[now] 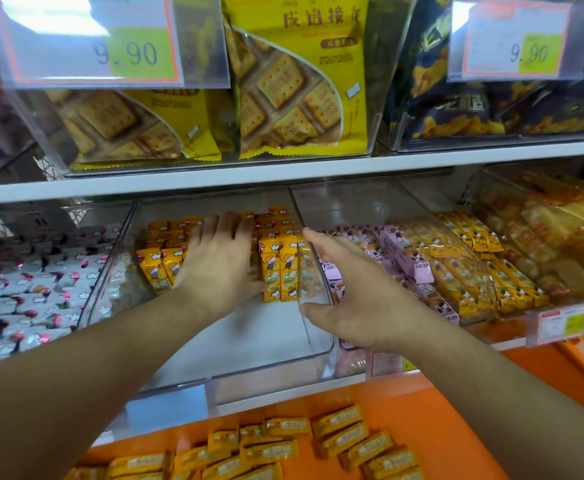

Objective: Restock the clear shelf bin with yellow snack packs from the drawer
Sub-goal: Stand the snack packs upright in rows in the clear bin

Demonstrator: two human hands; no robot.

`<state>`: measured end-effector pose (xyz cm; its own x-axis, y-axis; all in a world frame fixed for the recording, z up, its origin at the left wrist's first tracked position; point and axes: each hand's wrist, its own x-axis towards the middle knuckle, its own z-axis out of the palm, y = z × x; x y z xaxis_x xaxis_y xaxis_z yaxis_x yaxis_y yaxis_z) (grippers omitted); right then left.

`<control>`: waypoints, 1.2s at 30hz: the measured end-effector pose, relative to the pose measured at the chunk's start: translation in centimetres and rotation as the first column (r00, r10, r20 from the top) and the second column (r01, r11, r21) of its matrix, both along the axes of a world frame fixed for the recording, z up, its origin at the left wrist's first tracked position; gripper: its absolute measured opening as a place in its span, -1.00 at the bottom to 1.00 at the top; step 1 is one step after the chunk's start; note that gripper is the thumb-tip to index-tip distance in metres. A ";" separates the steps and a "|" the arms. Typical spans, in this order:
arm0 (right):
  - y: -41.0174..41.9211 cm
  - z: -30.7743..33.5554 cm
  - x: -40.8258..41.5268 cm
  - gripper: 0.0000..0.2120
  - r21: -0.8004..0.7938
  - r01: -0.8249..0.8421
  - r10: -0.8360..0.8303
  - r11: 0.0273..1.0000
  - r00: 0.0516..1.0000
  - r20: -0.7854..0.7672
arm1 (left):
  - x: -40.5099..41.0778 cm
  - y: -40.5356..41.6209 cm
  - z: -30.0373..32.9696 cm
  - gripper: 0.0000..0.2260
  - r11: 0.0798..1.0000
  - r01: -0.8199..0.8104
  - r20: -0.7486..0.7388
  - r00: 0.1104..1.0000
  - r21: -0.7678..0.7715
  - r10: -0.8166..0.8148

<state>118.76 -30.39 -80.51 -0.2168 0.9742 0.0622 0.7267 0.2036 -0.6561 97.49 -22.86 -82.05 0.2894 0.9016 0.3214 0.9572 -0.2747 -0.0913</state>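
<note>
Pressing flat on the yellow snack packs (pixel 276 268) already standing in the clear shelf bin (pixel 249 344), the left hand (pixel 219 263) lies spread, fingers straight over their tops and thumb against the front of 1 pack. The right hand (pixel 349 289) is open too, palm toward the bin's right wall, fingers relaxed and pinching nothing; whether it touches the plastic cannot be told. The packs stand at the back of the bin, and its front floor is bare. More yellow packs (pixel 318 445) lie loose in the orange drawer (pixel 439 410) below the shelf.

The step looks like squaring up the stock before adding more. Doing it well likely means sliding the rows back together with an even, light push so none topples, steadying the bin with the right hand so it does not skid. The neighbouring bin of pink packs (pixel 405 258) sits just beside, so fresh yellow packs should stay left of that wall.
</note>
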 end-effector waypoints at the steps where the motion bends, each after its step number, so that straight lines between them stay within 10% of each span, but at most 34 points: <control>1: 0.0 0.0 0.0 -0.05 0.003 -0.002 0.002 1.000 1.000 0.001 | -0.1 0.0 -0.1 -0.09 1.000 -0.004 0.003 1.000 -0.004 0.004; 18: -1.0 1.3 0.2 -0.01 0.005 -0.006 0.006 1.000 1.000 -0.017 | -1.5 -1.2 0.2 -0.09 0.995 0.010 0.111 0.994 -0.102 0.002; 28: -11.3 2.8 -0.9 -0.36 0.186 -0.012 0.030 0.982 0.995 -0.091 | -4.9 -17.2 2.3 -0.51 0.937 0.329 0.571 0.794 -0.113 -0.210; 32: -16.5 -1.4 -2.5 -0.54 -0.053 -0.122 0.116 0.991 0.987 -0.110 | -6.3 -25.8 -0.2 -0.74 0.899 0.385 0.706 0.696 -0.211 -0.132; 36: -18.2 -9.2 -3.5 -0.56 -0.352 -0.169 0.235 0.921 0.960 0.155 | -9.7 -28.6 -8.1 -0.81 0.817 0.232 0.496 0.865 -0.527 0.075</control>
